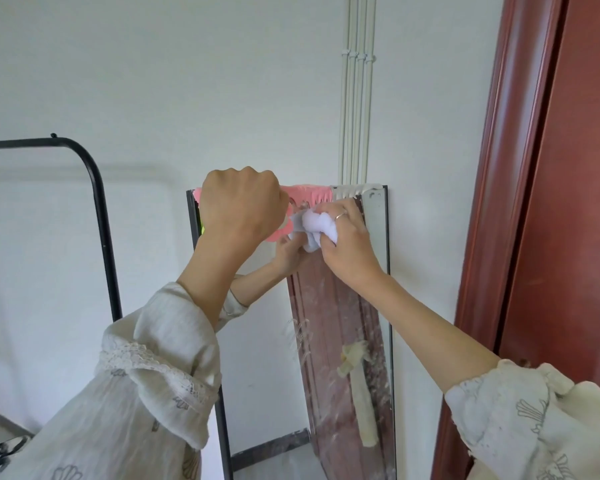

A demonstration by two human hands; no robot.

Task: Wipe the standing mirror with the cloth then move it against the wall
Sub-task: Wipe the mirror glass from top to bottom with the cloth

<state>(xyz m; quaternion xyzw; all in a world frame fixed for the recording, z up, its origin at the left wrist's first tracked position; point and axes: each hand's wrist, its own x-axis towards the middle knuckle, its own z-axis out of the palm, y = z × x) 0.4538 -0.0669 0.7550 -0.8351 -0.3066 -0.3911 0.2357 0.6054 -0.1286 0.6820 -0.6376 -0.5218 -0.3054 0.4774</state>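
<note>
Fingers (pixel 340 216) pinching cloth (pixel 314 230) near mirror (pixel 374 237) top edge, left hand (pixel 239 206) gripping top

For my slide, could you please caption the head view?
Left hand grips the tall frameless standing mirror at its top edge; right hand presses a crumpled white cloth on the glass.

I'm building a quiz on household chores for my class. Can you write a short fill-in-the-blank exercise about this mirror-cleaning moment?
1. The right hand presses a crumpled white ____ against the glass.
2. The left hand has its grip on the ____ edge of the standing mirror.
3. The door frame right of the mirror is ____ in colour.
4. A ____ sits on one finger of the right hand.

Missing words: cloth; top; reddish-brown; ring
</note>
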